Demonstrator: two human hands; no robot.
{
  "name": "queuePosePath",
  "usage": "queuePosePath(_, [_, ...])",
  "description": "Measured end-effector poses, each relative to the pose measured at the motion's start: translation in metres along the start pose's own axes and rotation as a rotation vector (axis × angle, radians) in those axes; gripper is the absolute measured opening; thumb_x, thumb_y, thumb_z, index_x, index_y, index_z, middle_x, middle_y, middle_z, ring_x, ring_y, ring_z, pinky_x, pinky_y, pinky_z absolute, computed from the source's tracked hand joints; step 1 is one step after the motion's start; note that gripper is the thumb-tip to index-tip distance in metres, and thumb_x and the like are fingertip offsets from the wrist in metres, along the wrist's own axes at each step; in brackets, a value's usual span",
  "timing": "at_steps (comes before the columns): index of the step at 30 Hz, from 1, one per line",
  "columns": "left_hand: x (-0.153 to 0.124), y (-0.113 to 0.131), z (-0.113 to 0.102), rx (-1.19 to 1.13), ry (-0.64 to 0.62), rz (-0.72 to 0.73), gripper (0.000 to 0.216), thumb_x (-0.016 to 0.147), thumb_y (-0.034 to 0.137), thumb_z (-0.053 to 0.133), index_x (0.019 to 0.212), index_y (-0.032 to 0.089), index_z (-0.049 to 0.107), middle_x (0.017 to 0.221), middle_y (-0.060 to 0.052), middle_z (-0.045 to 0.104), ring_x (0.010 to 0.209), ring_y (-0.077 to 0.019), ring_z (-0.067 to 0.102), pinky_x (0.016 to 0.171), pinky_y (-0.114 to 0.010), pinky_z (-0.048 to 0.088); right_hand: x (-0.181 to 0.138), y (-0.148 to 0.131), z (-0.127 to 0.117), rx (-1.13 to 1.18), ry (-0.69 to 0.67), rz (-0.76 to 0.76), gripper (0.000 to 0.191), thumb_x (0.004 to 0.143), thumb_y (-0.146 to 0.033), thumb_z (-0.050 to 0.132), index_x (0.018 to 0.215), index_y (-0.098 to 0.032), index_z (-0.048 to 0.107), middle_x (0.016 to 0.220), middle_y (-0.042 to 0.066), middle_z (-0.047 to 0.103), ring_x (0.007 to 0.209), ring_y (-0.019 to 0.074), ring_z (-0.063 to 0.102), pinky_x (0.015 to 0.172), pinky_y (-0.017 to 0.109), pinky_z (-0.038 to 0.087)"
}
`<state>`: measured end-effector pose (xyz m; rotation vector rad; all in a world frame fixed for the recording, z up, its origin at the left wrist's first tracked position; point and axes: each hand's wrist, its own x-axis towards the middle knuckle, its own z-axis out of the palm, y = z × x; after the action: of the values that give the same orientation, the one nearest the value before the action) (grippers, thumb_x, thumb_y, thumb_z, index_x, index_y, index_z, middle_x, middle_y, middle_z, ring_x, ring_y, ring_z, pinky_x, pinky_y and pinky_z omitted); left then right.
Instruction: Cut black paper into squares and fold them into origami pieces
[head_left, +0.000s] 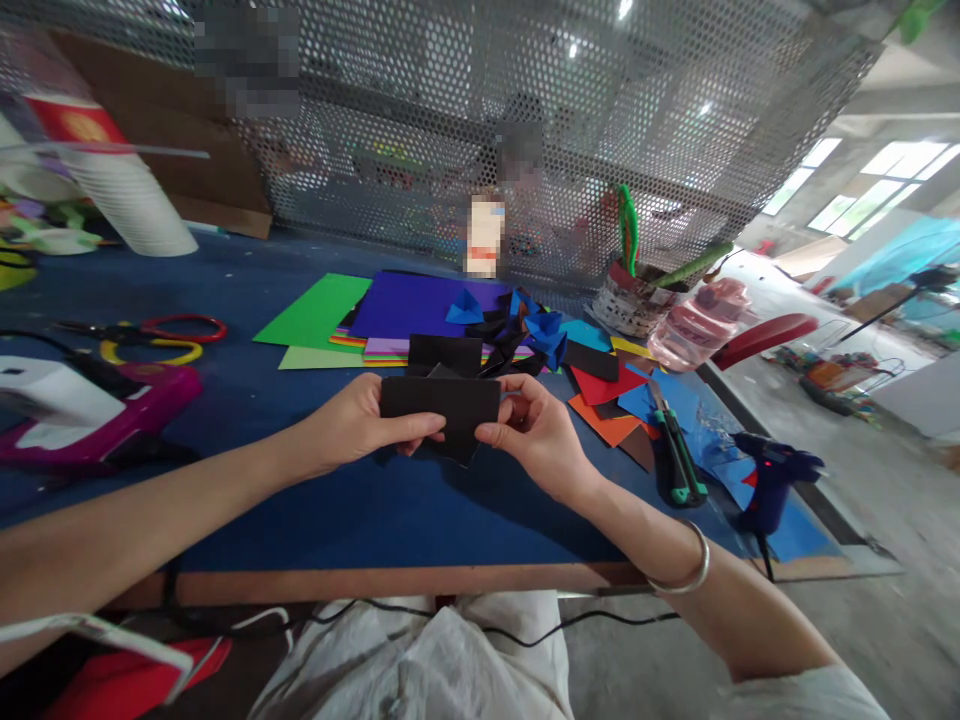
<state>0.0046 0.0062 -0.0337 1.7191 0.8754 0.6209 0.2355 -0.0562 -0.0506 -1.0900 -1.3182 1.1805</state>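
Between my two hands is a folded piece of black paper, held up over the blue tabletop. My left hand pinches its left side, thumb flat across the front. At the right edge, my right hand grips it between thumb and bent fingers. Another black sheet lies just behind it, partly covered. Beyond are small folded blue and black paper pieces, next to a purple sheet and a green sheet on a stack of coloured paper.
Scissors and a purple-and-white device sit at left, paper cups behind. At right are coloured scraps, a utility knife, a glue gun and a pink bottle. A perforated metal screen stands behind.
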Motion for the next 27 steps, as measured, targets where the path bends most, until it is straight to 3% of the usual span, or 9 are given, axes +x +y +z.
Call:
queuePosePath(9, [0.0,-0.004,-0.003,-0.011,-0.039,0.01,0.032,0.074,0.049,0.082,0.063,0.02,0.075,0.053,-0.001,0.068,0.05,-0.0122,0.057,0.05,-0.022,0.046,0.002,0.002,-0.001,0.095,-0.103,0.045,0.058,0.063,-0.047,0.104,0.102,-0.024,0.068,0.072,-0.008,0.064,0.067,0.0121,0.06,0.065,0.027,0.05])
queuePosePath(13, [-0.002,-0.003,0.001,0.021,-0.102,0.024,0.029,0.075,0.046,0.081,0.063,0.02,0.076,0.05,0.002,0.065,0.048,-0.0118,0.057,0.049,-0.02,0.043,0.0,0.001,0.002,0.09,-0.198,0.151,0.054,0.062,-0.05,0.104,0.097,-0.021,0.073,0.086,-0.002,0.074,0.074,0.0134,0.065,0.069,0.028,0.055])
queuePosePath(16, [-0.005,-0.002,0.006,0.051,-0.152,0.038,0.027,0.078,0.045,0.078,0.065,0.021,0.076,0.051,0.003,0.065,0.048,-0.0115,0.057,0.048,-0.02,0.043,-0.003,0.0,0.005,0.066,-0.258,0.213,0.049,0.063,-0.051,0.103,0.09,-0.019,0.077,0.084,0.0,0.076,0.07,0.013,0.064,0.067,0.028,0.055])
queuePosePath(22, [-0.01,0.002,0.012,0.068,-0.095,0.052,0.032,0.079,0.046,0.075,0.06,0.021,0.07,0.052,0.002,0.065,0.05,-0.0123,0.058,0.049,-0.02,0.045,-0.006,-0.003,0.006,0.049,-0.166,0.166,0.047,0.061,-0.048,0.103,0.084,-0.018,0.075,0.073,-0.002,0.074,0.064,0.0114,0.063,0.063,0.026,0.053])
queuePosePath(27, [-0.008,0.002,0.012,-0.01,-0.025,0.032,0.027,0.073,0.047,0.08,0.071,0.021,0.072,0.056,0.004,0.065,0.051,-0.0127,0.058,0.05,-0.022,0.048,-0.004,-0.005,0.004,0.002,-0.073,0.108,0.049,0.064,-0.056,0.099,0.083,-0.019,0.073,0.07,-0.002,0.072,0.06,0.0117,0.062,0.06,0.027,0.053])
